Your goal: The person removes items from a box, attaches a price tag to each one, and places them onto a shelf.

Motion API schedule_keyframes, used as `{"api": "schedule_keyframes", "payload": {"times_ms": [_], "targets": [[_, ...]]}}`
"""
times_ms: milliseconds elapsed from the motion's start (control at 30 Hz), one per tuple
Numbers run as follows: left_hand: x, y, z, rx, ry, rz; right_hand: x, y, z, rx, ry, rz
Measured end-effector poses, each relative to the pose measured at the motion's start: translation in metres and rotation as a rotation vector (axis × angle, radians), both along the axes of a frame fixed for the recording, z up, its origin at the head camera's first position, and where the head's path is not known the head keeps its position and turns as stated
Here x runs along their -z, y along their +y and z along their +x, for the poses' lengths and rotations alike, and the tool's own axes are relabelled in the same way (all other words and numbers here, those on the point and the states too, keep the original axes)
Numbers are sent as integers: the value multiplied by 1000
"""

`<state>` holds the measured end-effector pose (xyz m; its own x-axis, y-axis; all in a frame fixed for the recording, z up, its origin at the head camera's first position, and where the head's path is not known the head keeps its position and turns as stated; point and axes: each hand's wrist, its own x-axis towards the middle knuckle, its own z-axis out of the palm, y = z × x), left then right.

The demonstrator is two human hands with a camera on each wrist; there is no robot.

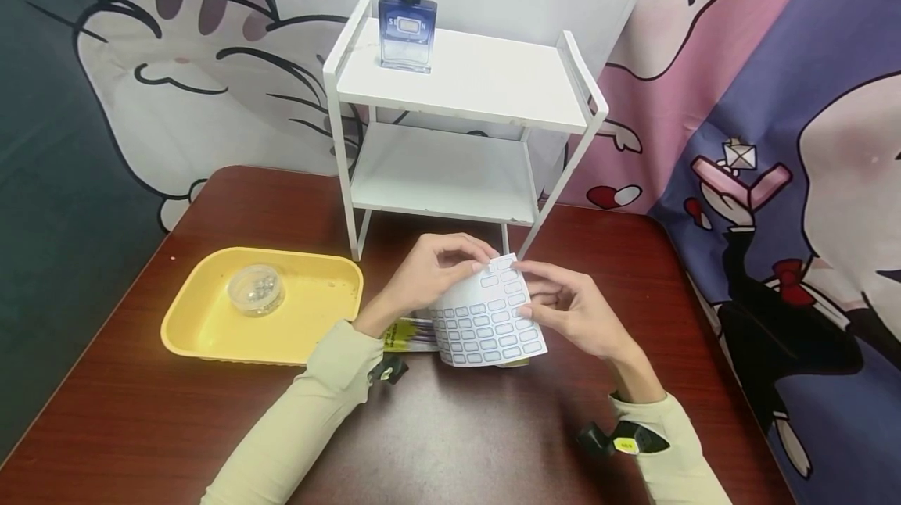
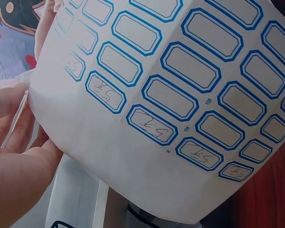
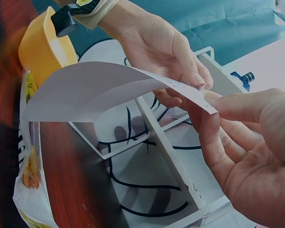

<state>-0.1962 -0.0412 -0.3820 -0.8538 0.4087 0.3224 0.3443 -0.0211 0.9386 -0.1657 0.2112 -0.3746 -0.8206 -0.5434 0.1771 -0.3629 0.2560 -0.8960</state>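
A white sheet of blue-bordered sticker labels (image 1: 486, 325) is held up above the table, its left part curling downward. My left hand (image 1: 439, 270) pinches at the sheet's top edge, thumb and forefinger close to a corner label. From the other side my right hand (image 1: 577, 309) grips the right edge between thumb and fingers. Several labels on the sheet (image 2: 152, 126) carry handwriting in the left wrist view. Whether a label is lifted between the left fingertips is too small to tell. Partly hidden beneath the sheet lies a clear packet with yellow-green print (image 1: 404, 335).
A yellow tray (image 1: 211, 341) on the left holds a round clear tub (image 1: 255, 290) of small pieces. Behind the hands stands a white two-tier rack (image 1: 493, 67). On its top shelf is a blue glass bottle with a black cap (image 1: 408, 40), bearing a small label.
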Motion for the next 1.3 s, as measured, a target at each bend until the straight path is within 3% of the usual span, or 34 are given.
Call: {"api": "schedule_keyframes", "payload": {"times_ms": [1300], "targets": [[-7,-5,-1,36,-2,73,-1,4,1,-2,28,-43]]}}
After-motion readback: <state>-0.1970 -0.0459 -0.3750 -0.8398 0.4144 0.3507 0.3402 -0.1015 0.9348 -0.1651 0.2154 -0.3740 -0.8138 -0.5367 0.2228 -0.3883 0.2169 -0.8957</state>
